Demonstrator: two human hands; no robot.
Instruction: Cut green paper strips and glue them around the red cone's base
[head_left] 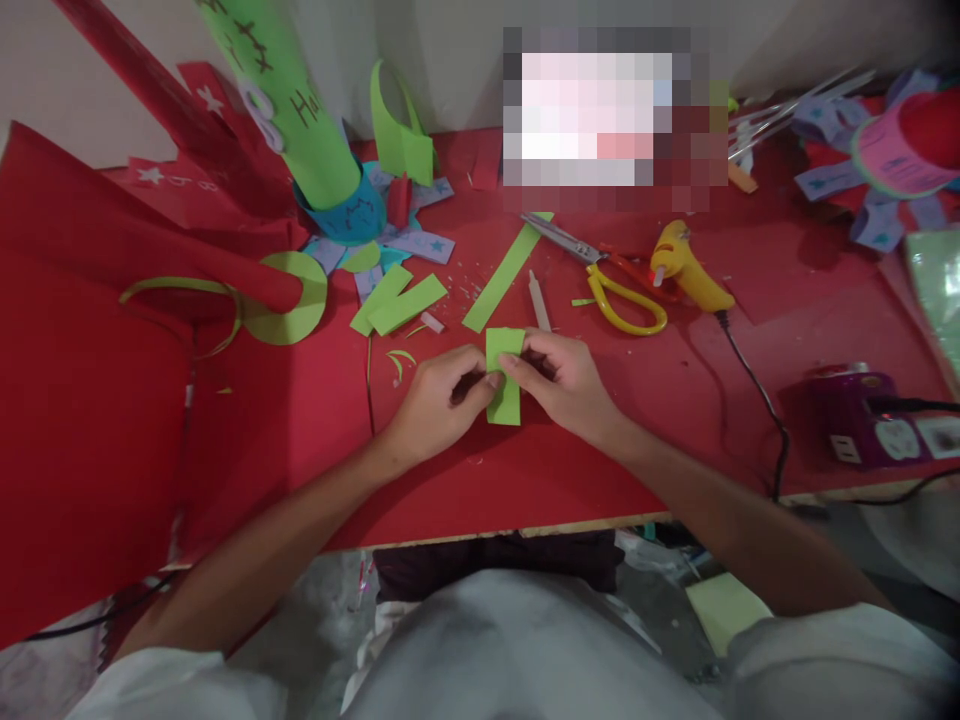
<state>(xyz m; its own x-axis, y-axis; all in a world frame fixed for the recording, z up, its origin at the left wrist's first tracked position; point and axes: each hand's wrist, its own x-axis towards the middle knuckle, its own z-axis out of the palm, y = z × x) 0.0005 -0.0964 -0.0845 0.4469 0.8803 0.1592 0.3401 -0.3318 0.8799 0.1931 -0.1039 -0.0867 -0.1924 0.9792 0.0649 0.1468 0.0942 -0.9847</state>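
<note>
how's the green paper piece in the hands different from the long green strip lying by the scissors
The green paper piece is short and wide; the long green strip is narrow and far longer. The piece is pinched between the left hand and right hand; the strip lies untouched on the red table, slanted toward the scissors. Both are the same light green paper.

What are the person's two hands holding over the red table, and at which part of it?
Both the left hand and right hand pinch a small green paper piece at its middle, fingertips meeting there.
</note>
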